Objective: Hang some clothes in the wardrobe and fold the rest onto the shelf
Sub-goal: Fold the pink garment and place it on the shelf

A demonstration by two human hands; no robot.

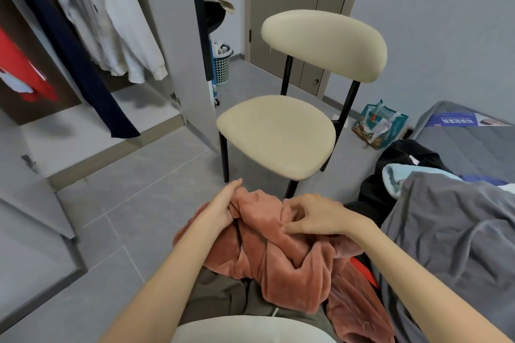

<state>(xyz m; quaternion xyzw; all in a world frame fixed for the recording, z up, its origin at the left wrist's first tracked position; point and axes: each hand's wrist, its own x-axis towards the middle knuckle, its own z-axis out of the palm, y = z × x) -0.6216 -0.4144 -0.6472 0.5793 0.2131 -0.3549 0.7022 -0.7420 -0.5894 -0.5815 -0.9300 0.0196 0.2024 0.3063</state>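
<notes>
— Pink fleece garment (278,253) is bunched in the lap, closest to the lens. What are the hands doing with it?

— Left hand (223,207) has its fingers laid along the far left edge of the fleece, thumb tucked into the fabric, so it grips that edge. Right hand (312,217) pinches a fold near the middle, fingers curled. They sit a little apart, both on the same garment.

— So how far along would you say things are?

— Partway, I'd judge. Several pieces already hang in the open wardrobe (156,108) at the left: a white garment (131,44), a navy one (72,44), something red (28,75) lower down. A pile of clothes (395,175) waits on the bed (473,142) at the right, dark and light blue pieces among them, beside a grey blanket (446,231).

— And the fleece itself?

— Not yet folded or hung; still crumpled. I can't see any shelf with folded items, so that half looks untouched. The cream chair (278,133) ahead carries nothing.
</notes>
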